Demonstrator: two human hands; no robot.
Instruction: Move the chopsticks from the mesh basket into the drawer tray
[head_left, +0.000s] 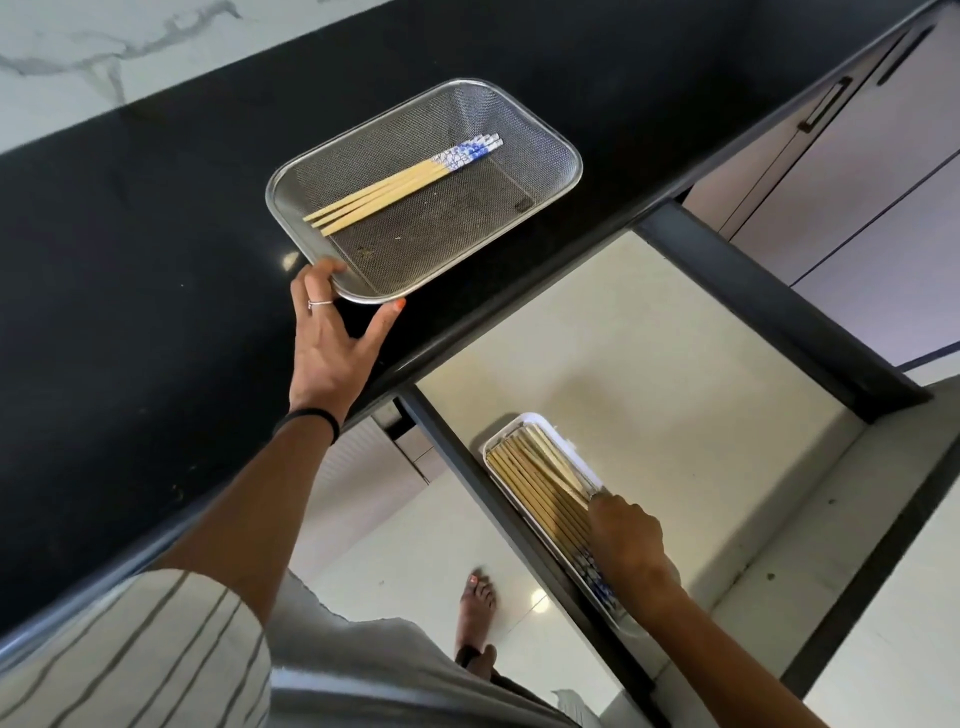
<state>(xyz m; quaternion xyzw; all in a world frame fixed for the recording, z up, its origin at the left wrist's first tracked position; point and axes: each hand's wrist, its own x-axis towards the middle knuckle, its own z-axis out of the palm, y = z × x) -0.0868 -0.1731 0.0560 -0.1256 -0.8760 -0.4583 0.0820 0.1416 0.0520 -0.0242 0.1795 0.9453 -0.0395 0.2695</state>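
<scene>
On the black table (156, 218) sits the mesh basket (540, 135), four chopsticks (395, 187) lying together along its far side. Left hand (332, 338) grips the basket's near corner, thumb and fingers (324, 270) curled on the rim. Below, the open drawer (649, 364) holds the white tray (506, 431) against its left wall, filled with chopsticks. Right hand (626, 540) rests on them, fingers curled around some. A bare foot (475, 608) stands on the floor beside the drawer.

The right hand (626, 540) covers the middle of the chopsticks in the drawer tray (524, 423), and its fingertips are out of sight. The tray's near end disappears behind the wrist. The right forearm runs off the bottom edge.
</scene>
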